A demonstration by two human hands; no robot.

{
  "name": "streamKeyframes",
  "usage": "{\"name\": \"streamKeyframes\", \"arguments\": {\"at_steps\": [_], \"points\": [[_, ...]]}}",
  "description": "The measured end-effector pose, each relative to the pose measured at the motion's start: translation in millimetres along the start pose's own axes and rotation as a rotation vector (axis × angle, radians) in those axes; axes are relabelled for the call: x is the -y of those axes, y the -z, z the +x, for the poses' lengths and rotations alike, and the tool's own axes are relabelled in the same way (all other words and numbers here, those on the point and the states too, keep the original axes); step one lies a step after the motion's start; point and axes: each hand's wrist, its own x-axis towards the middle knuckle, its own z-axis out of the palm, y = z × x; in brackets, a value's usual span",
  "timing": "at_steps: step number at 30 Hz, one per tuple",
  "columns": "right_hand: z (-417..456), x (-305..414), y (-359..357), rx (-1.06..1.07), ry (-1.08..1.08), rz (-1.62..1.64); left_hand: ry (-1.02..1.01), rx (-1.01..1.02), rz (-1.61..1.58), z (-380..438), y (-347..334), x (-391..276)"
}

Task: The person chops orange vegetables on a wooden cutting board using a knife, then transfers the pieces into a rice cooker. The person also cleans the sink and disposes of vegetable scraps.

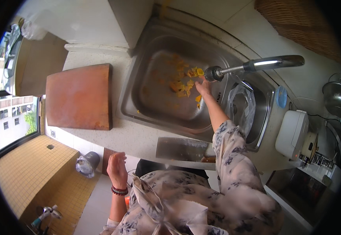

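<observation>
My right hand (204,86) reaches into the large basin of a stainless steel sink (164,113), beside yellow-orange peel scraps (185,86) lying on its bottom. The faucet's black spray head (213,73) hangs just over my fingers and hides part of them, so whether they grip anything cannot be told. My left hand (117,169) is raised in the air in front of the counter's edge, fingers slightly curled and holding nothing, with a beaded bracelet on its wrist.
A thick wooden cutting board (78,97) lies left of the sink. A cleaver (180,148) rests near the counter's front edge. A clear plastic bag (248,108) lines the smaller basin. A white appliance (292,133) stands at the right; a grey bin (91,160) is below left.
</observation>
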Motion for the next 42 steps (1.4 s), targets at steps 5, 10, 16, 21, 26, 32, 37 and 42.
{"name": "streamKeyframes", "arguments": {"at_steps": [5,10,16,21,26,32,37,42], "points": [[53,-3,-28,-0.201,-0.120,0.084,0.003,0.114,0.007,19,-17,-2],[50,95,-114,-0.384,0.084,-0.198,0.102,0.175,0.011,27,-37,-11],[-49,132,-159,0.094,0.626,-0.245,-0.050,0.154,0.161,67,-53,-45],[-87,101,-94,0.548,0.626,-0.231,-0.366,0.384,0.271,146,-94,-76],[44,112,-73,-0.074,0.755,-0.118,-0.540,0.390,0.549,247,-178,-48],[71,102,-31,0.164,0.566,-0.479,-0.602,0.457,1.009,346,-267,42],[-8,62,-9,0.346,0.192,-0.590,-0.308,0.470,1.046,301,-271,67],[-71,22,-95,0.379,0.091,-0.409,-0.254,0.986,1.017,215,-281,67]]}}
